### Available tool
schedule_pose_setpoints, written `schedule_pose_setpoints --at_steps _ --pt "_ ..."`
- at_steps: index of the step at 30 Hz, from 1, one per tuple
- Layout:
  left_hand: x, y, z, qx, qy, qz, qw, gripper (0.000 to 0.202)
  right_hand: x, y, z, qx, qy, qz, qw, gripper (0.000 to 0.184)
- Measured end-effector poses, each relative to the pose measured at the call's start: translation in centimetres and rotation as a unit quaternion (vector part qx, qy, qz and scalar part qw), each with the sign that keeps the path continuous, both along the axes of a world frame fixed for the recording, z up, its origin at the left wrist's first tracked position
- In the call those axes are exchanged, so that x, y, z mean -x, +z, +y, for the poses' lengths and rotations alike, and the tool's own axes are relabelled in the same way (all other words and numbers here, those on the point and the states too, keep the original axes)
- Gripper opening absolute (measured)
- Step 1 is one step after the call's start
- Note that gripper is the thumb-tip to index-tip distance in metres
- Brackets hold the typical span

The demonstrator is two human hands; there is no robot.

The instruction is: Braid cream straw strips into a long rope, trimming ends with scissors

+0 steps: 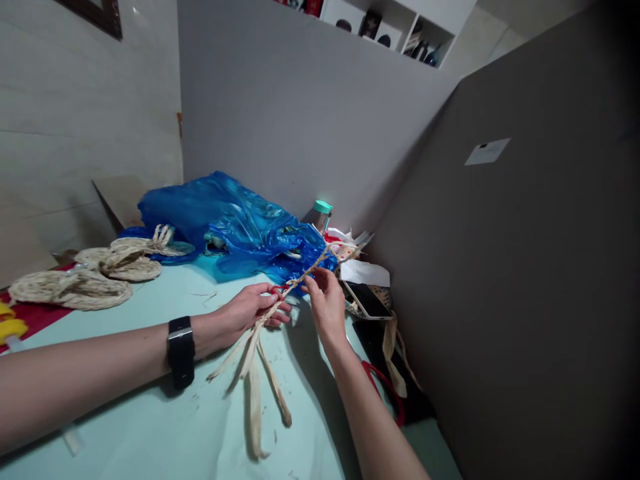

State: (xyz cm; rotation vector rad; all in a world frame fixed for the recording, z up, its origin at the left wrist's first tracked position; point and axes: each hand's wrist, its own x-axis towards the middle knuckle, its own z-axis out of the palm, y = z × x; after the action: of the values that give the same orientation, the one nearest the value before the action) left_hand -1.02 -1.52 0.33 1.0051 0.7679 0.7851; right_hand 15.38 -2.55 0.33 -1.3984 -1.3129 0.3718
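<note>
A braid of pale dried husk strips (256,328) runs diagonally between my hands, its loose ends fanning out over the table toward me. My left hand (255,308) grips the braid between thumb and fingers, beside a bit of red string (281,288). Higher up the braid, my right hand (325,297) has its thumb and fingertips curled together against it. The narrow far end of the braid reaches up past my right hand, in front of the blue plastic bag (225,213). Some fingertips of the right hand are partly hidden.
Coiled husk braids (75,287) lie at the left on a red cloth (47,312). A bottle with a green lid (323,208) stands behind. To the right are a phone (369,301), white paper (365,272) and red handles (400,408). Grey partitions (500,267) close off the back and right.
</note>
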Motion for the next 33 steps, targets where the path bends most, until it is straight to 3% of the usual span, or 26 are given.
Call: schedule_pose_setpoints --at_steps 3,7,11,19,24,27,33 --pt "0.0 -0.1 0.0 -0.017 -0.002 0.002 1.0 0.009 0.6 0.6 -0.7 0.033 0.032 -0.058 0.997 0.019" --pt "-0.2 -0.4 -0.2 -0.044 0.003 0.001 0.999 0.029 1.9 1.0 -1.5 0.069 0.125 -0.136 0.98 0.012" --pt "-0.2 -0.8 -0.3 -0.053 -0.002 0.002 0.999 0.036 2.5 1.0 -1.7 0.085 0.128 -0.203 0.967 0.006" --pt "0.1 -0.4 -0.9 -0.021 -0.061 0.045 0.997 0.007 1.6 0.6 -0.8 0.071 0.105 -0.096 0.987 0.012" --pt "0.5 -0.1 -1.8 0.007 -0.057 0.08 0.995 0.011 1.2 0.4 -0.5 0.053 0.055 -0.033 0.997 0.022" --pt "0.2 0.3 -2.1 0.014 -0.04 0.063 0.997 0.001 1.4 0.6 -0.7 0.042 0.042 -0.017 0.998 0.027" --pt "-1.6 0.6 -0.4 -0.025 0.063 0.004 0.998 0.012 2.2 1.3 -1.2 0.039 0.082 -0.043 0.995 0.027"
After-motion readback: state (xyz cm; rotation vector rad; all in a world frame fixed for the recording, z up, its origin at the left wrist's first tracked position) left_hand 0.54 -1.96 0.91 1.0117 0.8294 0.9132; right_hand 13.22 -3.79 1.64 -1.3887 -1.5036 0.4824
